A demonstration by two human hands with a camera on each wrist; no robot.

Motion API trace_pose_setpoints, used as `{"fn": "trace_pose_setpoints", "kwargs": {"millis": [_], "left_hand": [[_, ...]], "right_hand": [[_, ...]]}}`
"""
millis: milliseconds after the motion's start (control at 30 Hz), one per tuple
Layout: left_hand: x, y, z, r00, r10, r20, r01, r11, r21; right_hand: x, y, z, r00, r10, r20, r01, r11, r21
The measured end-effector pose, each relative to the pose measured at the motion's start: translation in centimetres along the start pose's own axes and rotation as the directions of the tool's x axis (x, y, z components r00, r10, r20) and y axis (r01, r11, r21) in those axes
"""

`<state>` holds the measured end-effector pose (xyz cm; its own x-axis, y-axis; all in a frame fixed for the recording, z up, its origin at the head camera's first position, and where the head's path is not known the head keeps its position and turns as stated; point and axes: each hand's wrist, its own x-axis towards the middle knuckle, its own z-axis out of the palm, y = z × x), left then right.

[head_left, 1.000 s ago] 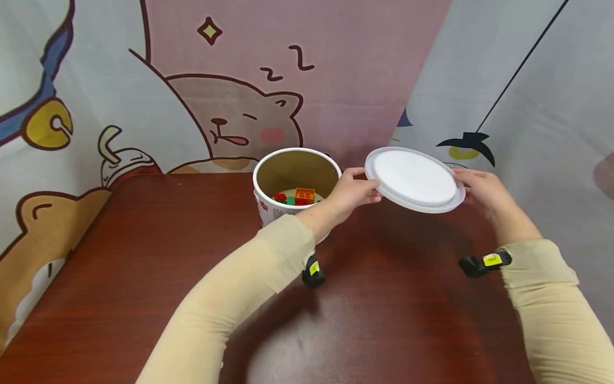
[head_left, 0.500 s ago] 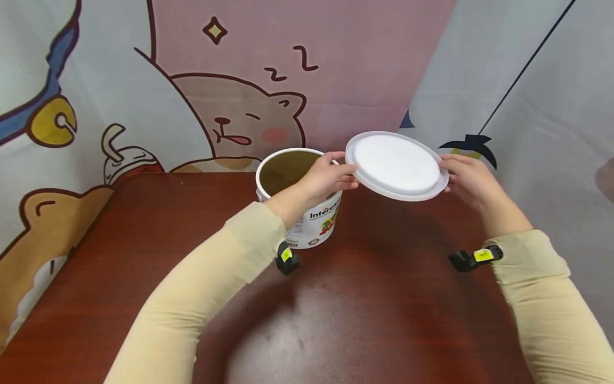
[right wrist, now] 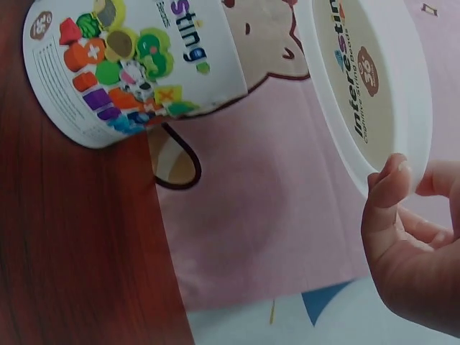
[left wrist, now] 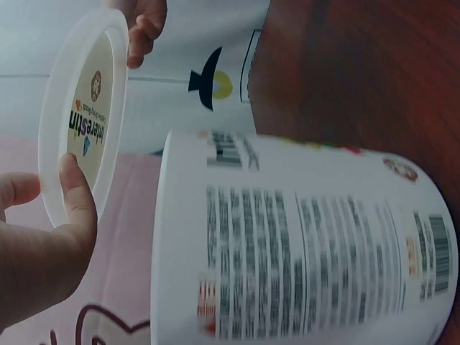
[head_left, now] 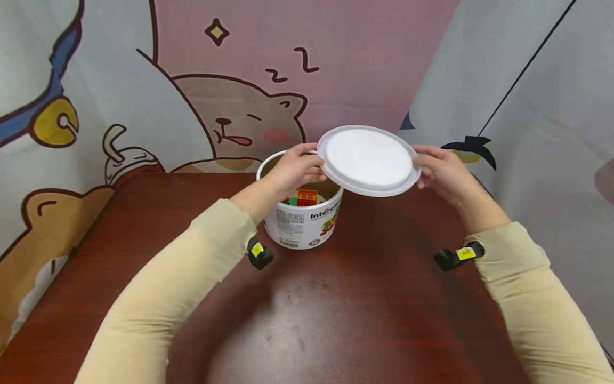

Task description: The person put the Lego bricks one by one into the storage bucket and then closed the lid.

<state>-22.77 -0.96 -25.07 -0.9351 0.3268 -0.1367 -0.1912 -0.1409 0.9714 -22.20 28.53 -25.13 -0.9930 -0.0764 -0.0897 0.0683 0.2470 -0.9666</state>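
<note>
A round white lid (head_left: 366,160) is held tilted in the air, its left edge over the right part of a bucket's mouth. My left hand (head_left: 296,172) pinches the lid's left edge between thumb and fingers, above the bucket. At the opposite edge, my right hand (head_left: 445,173) grips the rim in the same way. The white printed bucket (head_left: 302,226) stands upright on the table, and an orange toy block (head_left: 307,197) and some green show inside. Both wrist views show lettering on the lid (left wrist: 92,122); its plain white face shows in the head view.
The brown wooden table (head_left: 307,320) extends in front of the bucket and to both sides. Behind it hangs a cloth backdrop (head_left: 360,69) with cartoon animals. A small black device (head_left: 260,253) is strapped at the left wrist, another (head_left: 458,256) at the right.
Both hands have carried the lid leftward and slightly up, from beside the bucket to partly over it. The left forearm has moved left, uncovering more of the bucket's printed side.
</note>
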Motion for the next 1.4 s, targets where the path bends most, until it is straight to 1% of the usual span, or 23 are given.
{"fn": "trace_pose_setpoints", "kwargs": {"millis": [67, 133, 167, 233, 333, 367, 467, 567, 633, 667, 733, 800, 867, 933, 1033, 1100, 1133, 1200, 1300, 1333, 1400], "left_hand": [[-0.3, 0.2, -1.0, 1.0, 0.002, 0.0, -0.002, 1.0, 0.021], [-0.5, 0.5, -2.1, 1.0, 0.005, -0.003, -0.005, 0.999, 0.045], [-0.6, 0.6, -2.6, 1.0, 0.006, -0.003, -0.006, 0.998, 0.06], [-0.9, 0.8, -3.7, 1.0, 0.008, -0.009, -0.007, 0.996, 0.085], [-1.2, 1.0, -4.9, 1.0, 0.008, -0.017, -0.006, 0.993, 0.118], [-1.4, 1.1, -5.3, 1.0, 0.007, -0.018, -0.005, 0.992, 0.124], [-1.8, 1.2, -6.0, 1.0, 0.014, -0.008, -0.013, 0.993, 0.12], [-1.9, 1.3, -6.7, 0.999, 0.033, 0.017, -0.034, 0.994, 0.105], [-1.9, 1.2, -7.1, 0.998, 0.052, 0.041, -0.056, 0.992, 0.111], [-1.9, 1.2, -7.3, 0.997, 0.061, 0.047, -0.066, 0.991, 0.119], [-1.8, 1.1, -7.8, 0.995, 0.085, 0.058, -0.093, 0.982, 0.164], [-1.8, 1.0, -8.2, 0.992, 0.116, 0.058, -0.126, 0.966, 0.226], [-1.7, 1.0, -8.4, 0.987, 0.154, 0.045, -0.161, 0.944, 0.289], [-1.8, 1.1, -8.5, 0.979, 0.202, 0.023, -0.197, 0.914, 0.355], [-1.7, 1.3, -8.6, 0.958, 0.287, -0.011, -0.25, 0.852, 0.461], [-1.6, 1.4, -8.6, 0.935, 0.353, -0.033, -0.283, 0.8, 0.529], [-1.6, 1.4, -8.5, 0.921, 0.387, -0.043, -0.298, 0.772, 0.562], [-1.5, 1.4, -8.4, 0.894, 0.445, -0.058, -0.32, 0.722, 0.613], [-1.6, 1.5, -8.3, 0.848, 0.523, -0.084, -0.334, 0.651, 0.682], [-1.6, 1.5, -8.2, 0.835, 0.543, -0.091, -0.336, 0.633, 0.698], [-1.7, 1.6, -8.2, 0.813, 0.573, -0.1, -0.344, 0.612, 0.712]], "right_hand": [[0.2, -0.1, 0.6, 0.999, -0.03, 0.037, 0.028, 0.997, 0.076], [0.4, -0.1, 1.1, 0.993, -0.079, 0.089, 0.064, 0.985, 0.16], [0.4, -0.1, 1.3, 0.986, -0.107, 0.126, 0.079, 0.974, 0.213], [0.5, 0.0, 1.6, 0.969, -0.163, 0.188, 0.109, 0.957, 0.269], [0.7, 0.1, 2.3, 0.952, -0.215, 0.218, 0.151, 0.95, 0.275], [0.8, 0.1, 2.5, 0.95, -0.226, 0.215, 0.17, 0.953, 0.252], [1.1, 0.1, 3.5, 0.955, -0.252, 0.156, 0.233, 0.964, 0.128], [1.5, 0.2, 4.4, 0.95, -0.297, 0.097, 0.294, 0.955, 0.045], [1.6, 0.2, 4.9, 0.939, -0.338, 0.06, 0.337, 0.941, 0.037], [1.7, 0.1, 5.2, 0.932, -0.359, 0.045, 0.357, 0.933, 0.05], [1.8, 0.0, 5.6, 0.916, -0.4, 0.026, 0.397, 0.914, 0.08], [1.8, -0.1, 5.9, 0.903, -0.43, 0.017, 0.426, 0.898, 0.108], [1.8, -0.4, 6.2, 0.896, -0.443, 0.006, 0.44, 0.891, 0.111], [1.9, -0.6, 6.6, 0.896, -0.444, -0.005, 0.442, 0.892, 0.099], [2.0, -1.1, 7.0, 0.897, -0.44, -0.04, 0.442, 0.895, 0.055], [2.0, -1.3, 7.1, 0.895, -0.442, -0.068, 0.445, 0.894, 0.043], [2.0, -1.4, 7.2, 0.893, -0.444, -0.082, 0.448, 0.893, 0.049], [2.0, -1.6, 7.3, 0.888, -0.449, -0.098, 0.458, 0.885, 0.09], [2.1, -1.7, 7.5, 0.884, -0.454, -0.115, 0.467, 0.875, 0.132], [2.1, -1.8, 7.6, 0.881, -0.457, -0.119, 0.471, 0.872, 0.137], [2.1, -1.9, 7.7, 0.878, -0.462, -0.126, 0.477, 0.868, 0.14]]}}
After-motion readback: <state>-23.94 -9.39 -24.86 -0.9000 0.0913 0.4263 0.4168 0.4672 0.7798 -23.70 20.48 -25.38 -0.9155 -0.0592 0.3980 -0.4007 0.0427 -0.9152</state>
